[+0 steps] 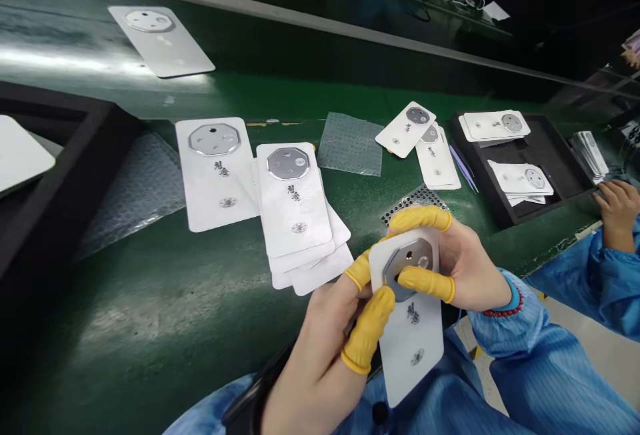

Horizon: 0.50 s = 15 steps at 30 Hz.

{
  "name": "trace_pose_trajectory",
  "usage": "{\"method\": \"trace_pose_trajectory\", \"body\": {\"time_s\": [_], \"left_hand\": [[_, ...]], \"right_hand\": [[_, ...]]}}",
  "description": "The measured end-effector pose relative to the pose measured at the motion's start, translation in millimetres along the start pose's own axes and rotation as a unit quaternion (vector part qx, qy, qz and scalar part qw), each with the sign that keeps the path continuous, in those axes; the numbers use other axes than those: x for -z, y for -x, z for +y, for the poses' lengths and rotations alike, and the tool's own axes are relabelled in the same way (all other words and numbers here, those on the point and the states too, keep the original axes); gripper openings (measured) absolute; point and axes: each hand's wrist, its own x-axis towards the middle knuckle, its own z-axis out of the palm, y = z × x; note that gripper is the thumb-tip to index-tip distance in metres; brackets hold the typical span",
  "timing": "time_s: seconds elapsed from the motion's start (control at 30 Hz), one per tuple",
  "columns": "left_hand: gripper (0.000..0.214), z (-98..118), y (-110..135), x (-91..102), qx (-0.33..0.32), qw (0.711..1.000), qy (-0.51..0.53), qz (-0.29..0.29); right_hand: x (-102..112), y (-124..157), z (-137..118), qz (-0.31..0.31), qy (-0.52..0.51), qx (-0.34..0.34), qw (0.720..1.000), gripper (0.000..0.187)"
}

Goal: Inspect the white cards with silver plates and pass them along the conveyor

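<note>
Both my hands, with yellow finger cots on thumbs and fingers, hold a white phone back panel (407, 361) with a grey octagonal camera plate. My left hand (335, 348) grips its left edge, thumb in front and fingers partly hidden behind. The thumb of my right hand (460, 268) presses on the camera plate, with its fingers around the top edge. Beyond my right hand lies a sheet of black dots (413, 203), partly covered by it. To the left, a fanned stack of similar panels (300, 201) lies beside another panel (215, 175).
A black tray (565, 161) with panels stands right, purple tweezers (464, 169) beside it. Bubble wrap (350, 145) lies mid-table, near two loose panels (438, 165). One panel (173, 45) rests on the far strip. Another black tray (100, 121) stands left. A co-worker's hand (620, 211) is far right.
</note>
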Motion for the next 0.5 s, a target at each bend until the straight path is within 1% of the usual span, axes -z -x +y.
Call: {"method": "trace_pose_trajectory", "body": {"time_s": [0.07, 0.2, 0.3, 0.43, 0.5], "left_hand": [[0.034, 1.0, -0.6, -0.3, -0.010, 1.000, -0.006, -0.010], [0.039, 0.0, 0.3, -0.9, -0.025, 0.999, -0.037, -0.022], [0.039, -0.8, 0.4, -0.6, -0.050, 0.996, -0.075, -0.016], [0.039, 0.0, -0.9, -0.6, -0.059, 0.991, -0.119, -0.019], [0.033, 1.0, -1.4, -1.3, -0.060, 0.990, -0.129, -0.022]], "right_hand": [[-0.4, -0.6, 0.5, 0.006, -0.016, -0.002, 1.000, 0.039], [-5.8, 0.2, 2.4, 0.043, -0.026, 0.010, 0.999, 0.039], [-10.2, 1.7, 3.3, 0.064, -0.021, 0.028, 0.997, 0.037], [-9.5, 2.9, 1.0, 0.060, 0.003, 0.024, 0.998, 0.036], [-7.2, 2.9, -2.3, 0.050, 0.023, 0.012, 0.998, 0.036]]}}
